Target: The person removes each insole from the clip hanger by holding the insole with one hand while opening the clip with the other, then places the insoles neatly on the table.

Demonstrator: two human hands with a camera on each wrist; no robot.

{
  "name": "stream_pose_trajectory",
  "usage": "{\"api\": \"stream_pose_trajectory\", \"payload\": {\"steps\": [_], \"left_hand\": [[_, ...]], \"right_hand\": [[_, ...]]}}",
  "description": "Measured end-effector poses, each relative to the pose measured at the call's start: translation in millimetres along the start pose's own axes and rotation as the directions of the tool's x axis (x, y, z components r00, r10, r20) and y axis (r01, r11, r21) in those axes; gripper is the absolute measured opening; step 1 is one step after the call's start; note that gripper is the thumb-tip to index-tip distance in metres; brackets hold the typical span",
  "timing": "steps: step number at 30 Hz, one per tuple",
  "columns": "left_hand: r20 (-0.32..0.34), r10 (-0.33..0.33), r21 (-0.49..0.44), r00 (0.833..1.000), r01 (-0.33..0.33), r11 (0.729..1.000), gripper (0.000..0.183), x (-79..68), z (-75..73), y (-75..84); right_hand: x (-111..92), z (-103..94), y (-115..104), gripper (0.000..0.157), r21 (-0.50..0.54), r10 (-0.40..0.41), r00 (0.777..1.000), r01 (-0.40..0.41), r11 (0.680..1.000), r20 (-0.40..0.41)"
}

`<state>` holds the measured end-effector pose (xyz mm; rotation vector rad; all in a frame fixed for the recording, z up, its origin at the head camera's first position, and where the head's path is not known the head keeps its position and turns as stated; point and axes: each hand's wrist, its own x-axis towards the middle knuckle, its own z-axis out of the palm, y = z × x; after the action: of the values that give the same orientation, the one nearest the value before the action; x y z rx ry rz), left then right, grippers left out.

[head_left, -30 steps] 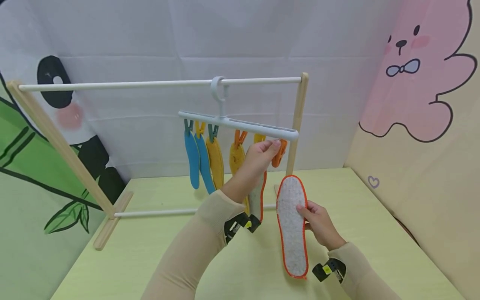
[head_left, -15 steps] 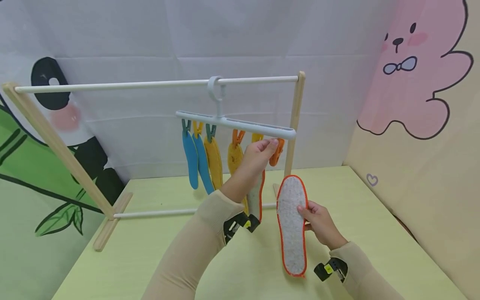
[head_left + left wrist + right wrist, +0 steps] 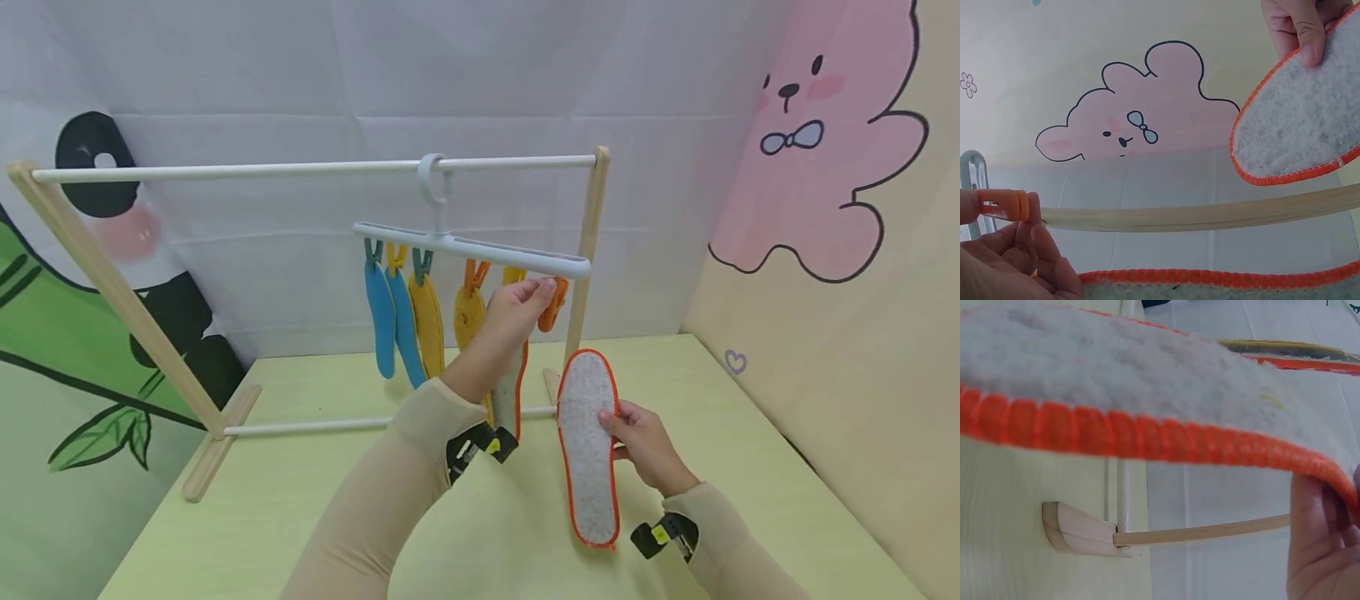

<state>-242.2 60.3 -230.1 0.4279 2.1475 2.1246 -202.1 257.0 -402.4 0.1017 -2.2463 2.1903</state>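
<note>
My left hand (image 3: 516, 315) pinches an orange clothespin (image 3: 553, 305) at the right end of a pale grey hanger (image 3: 480, 248). My right hand (image 3: 643, 440) holds a grey felt insole (image 3: 588, 450) with orange stitched edging by its side, thumb on its face. The insole stands roughly upright, below and apart from the clothespin. Behind my left forearm hangs another orange-edged insole (image 3: 510, 392), partly hidden. Further left on the hanger, clothespins hold blue insoles (image 3: 381, 321) and yellow insoles (image 3: 427, 323). In the left wrist view, fingers surround the orange clothespin (image 3: 1000, 205).
The hanger hooks over the white top rod (image 3: 262, 172) of a wooden-ended rack. A lower white rod (image 3: 315, 427) runs near the pale yellow table (image 3: 300, 517). The right wooden post (image 3: 588, 242) stands just behind the clothespin. Cartoon-printed walls close the sides.
The view has shifted slightly. The insole in my right hand has tilted a little, its lower end moving right. My left hand keeps its pinch on the orange clothespin.
</note>
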Motion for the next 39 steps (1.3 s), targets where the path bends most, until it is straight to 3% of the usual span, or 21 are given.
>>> {"api": "stream_pose_trajectory", "payload": {"steps": [10, 18, 27, 39], "left_hand": [[0.015, -0.005, -0.012, 1.0, 0.006, 1.0, 0.034, 2.3, 0.9, 2.8], [0.025, -0.006, -0.004, 1.0, 0.006, 1.0, 0.033, 1.9, -0.3, 2.1], [0.019, -0.007, -0.002, 1.0, 0.007, 1.0, 0.034, 0.5, -1.7, -0.5], [0.012, -0.015, 0.01, 1.0, 0.015, 1.0, 0.034, -0.6, -1.8, -0.1]], "right_hand": [[-2, -8.9, -6, 0.038, -0.027, 0.025, 0.997, -0.027, 0.999, -0.068], [-1, -15.0, -3, 0.036, -0.113, 0.062, 0.985, -0.081, 0.99, -0.159], [-1, -14.9, 0, 0.036, -0.183, 0.077, 0.976, -0.116, 0.976, -0.205], [-1, -15.3, 1, 0.036, -0.173, 0.105, 0.961, -0.152, 0.973, -0.255]]}}
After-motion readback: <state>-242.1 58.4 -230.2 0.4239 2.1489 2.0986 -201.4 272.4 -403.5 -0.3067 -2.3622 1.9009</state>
